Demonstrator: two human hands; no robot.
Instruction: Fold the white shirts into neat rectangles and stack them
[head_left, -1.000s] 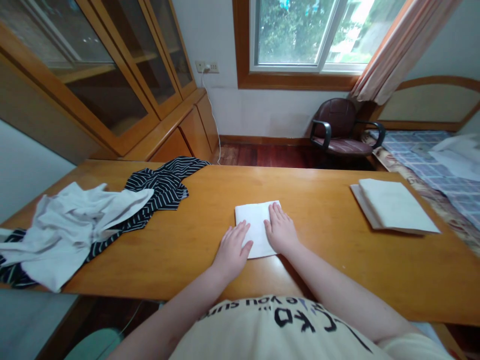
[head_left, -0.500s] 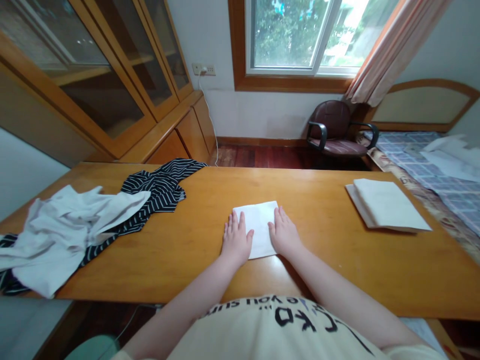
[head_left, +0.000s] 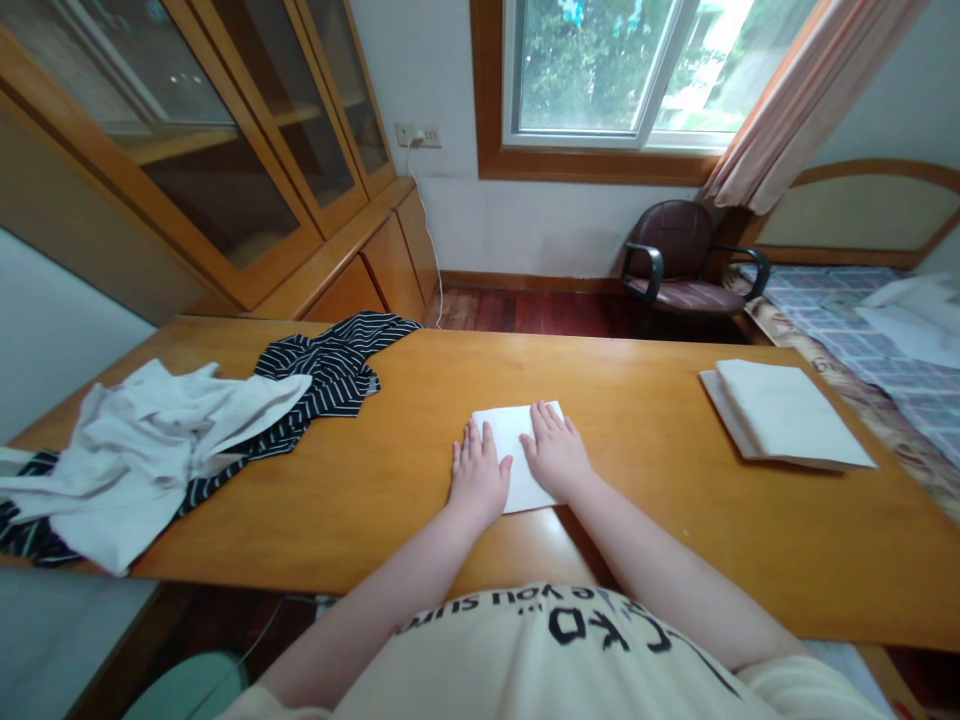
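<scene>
A small white square of folded cloth (head_left: 509, 424) lies flat on the wooden table (head_left: 420, 520) in front of me. My left hand (head_left: 478, 472) rests palm down over its left edge, fingers extended. On the right part of the cloth lies my right hand (head_left: 556, 452), also flat with its fingers stretched forward. Both hands press on the cloth from above, and neither grips it. Under the palms part of the cloth is hidden.
A crumpled white garment (head_left: 142, 450) and a black-and-white striped garment (head_left: 322, 370) lie heaped at the table's left. A larger folded white cloth stack (head_left: 787, 410) sits at the right. Beyond the table are a brown armchair (head_left: 675, 250) and a glass-fronted cabinet (head_left: 300, 225).
My right hand has slid left, further onto the folded cloth. My left hand stays at the left edge. The view has shifted slightly.
</scene>
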